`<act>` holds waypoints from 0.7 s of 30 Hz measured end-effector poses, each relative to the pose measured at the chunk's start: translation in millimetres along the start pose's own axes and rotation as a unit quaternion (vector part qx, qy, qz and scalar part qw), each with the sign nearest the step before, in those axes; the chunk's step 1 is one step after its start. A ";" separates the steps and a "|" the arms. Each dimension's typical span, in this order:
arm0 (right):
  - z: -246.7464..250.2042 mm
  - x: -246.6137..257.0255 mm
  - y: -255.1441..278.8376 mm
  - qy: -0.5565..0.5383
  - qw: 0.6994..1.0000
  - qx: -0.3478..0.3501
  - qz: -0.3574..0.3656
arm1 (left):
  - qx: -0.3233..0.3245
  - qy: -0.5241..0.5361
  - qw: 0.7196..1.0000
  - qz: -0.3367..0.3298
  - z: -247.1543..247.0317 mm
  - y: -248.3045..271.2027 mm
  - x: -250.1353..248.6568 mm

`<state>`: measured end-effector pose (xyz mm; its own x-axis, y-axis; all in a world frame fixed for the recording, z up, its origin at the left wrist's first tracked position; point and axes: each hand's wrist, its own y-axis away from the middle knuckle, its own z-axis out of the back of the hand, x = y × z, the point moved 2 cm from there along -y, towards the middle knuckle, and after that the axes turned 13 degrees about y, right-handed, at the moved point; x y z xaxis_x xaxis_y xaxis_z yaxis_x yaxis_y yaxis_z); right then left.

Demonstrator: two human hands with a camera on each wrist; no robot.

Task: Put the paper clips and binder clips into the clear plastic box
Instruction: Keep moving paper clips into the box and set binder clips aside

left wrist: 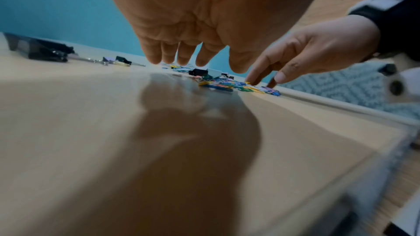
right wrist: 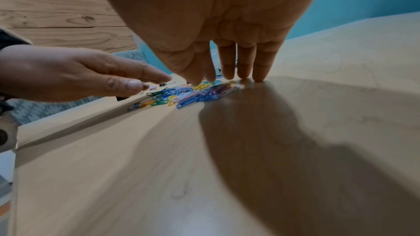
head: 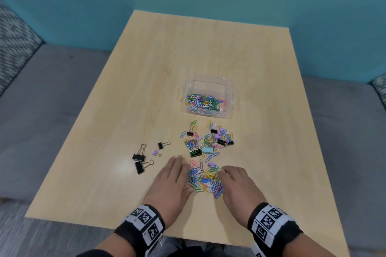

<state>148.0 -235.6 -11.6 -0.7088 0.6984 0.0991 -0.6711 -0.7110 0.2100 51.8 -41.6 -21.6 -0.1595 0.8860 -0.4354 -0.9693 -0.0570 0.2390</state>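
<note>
Both hands lie low in the frame, palms down on the table (head: 104, 131). Left hand (head: 172, 181) has straight fingers flanking a pile of paper clips (head: 203, 179); right hand (head: 236, 185) has relaxed fingers with tips touching the pile's other side, gripping nothing. At centre, the clear box (head: 208, 98), long axis left-right, holds clips. Binder clips (head: 139, 161) lie scattered left of centre.

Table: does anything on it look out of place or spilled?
Nothing looks damaged. Four binder clips lie apart, left of the main clip heap. Both hands flank a near pile of paper clips; the plastic box stands upright.
</note>
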 end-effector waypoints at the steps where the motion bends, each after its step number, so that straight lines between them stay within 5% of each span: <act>1: 2.9 0.3 0.2 -0.007 1.000 -0.002 -0.025 | -0.010 0.013 1.000 0.021 1.8 -2.0 0.1; 5: 8.9 14.2 -9.0 -0.034 0.995 0.033 -0.089 | -0.030 0.043 0.997 0.060 2.6 -13.6 -12.4; 9: 13.0 32.3 -25.6 -0.078 0.996 0.030 -0.038 | -0.040 0.087 0.995 0.012 4.5 -22.3 -24.8; 12: 18.1 17.0 -17.9 -0.098 0.992 0.016 -0.073 | -0.054 0.129 0.987 0.077 14.5 -14.8 -14.1; 17: 7.1 11.4 13.7 -0.096 0.982 0.106 -0.126 | -0.005 0.132 0.986 0.103 12.3 -7.7 -3.0; 21: 0.4 33.3 -8.6 -0.070 0.991 0.071 -0.093 | 0.012 0.117 0.990 0.081 4.2 -23.4 -18.5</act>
<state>130.3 -206.2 -9.7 -0.5316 0.8282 0.1776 -0.7434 -0.5567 0.3708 78.2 -54.7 -15.6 -0.3532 0.7353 -0.5784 -0.9235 -0.1752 0.3412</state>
